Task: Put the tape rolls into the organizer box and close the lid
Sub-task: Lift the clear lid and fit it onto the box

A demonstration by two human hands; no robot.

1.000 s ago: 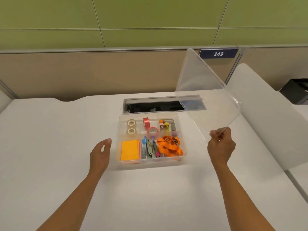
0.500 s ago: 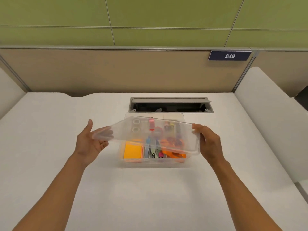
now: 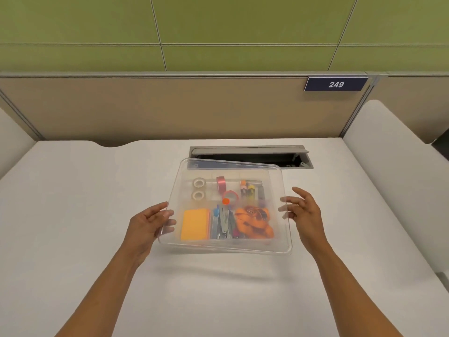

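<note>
Head view: the see-through lid [image 3: 211,203] hangs just over the box [image 3: 226,172], the left hand [image 3: 148,222] pinching one edge and the right hand [image 3: 303,215] touching the other with loose fingers. White and red tape rolls [image 3: 199,183] lie inside the box, and a sign [image 3: 336,84] behind it says 249.

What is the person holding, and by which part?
The clear lid. The left hand pinches its left edge, thumb on top and fingers beneath. The right hand has spread, straight fingers reaching under its right edge.
</note>
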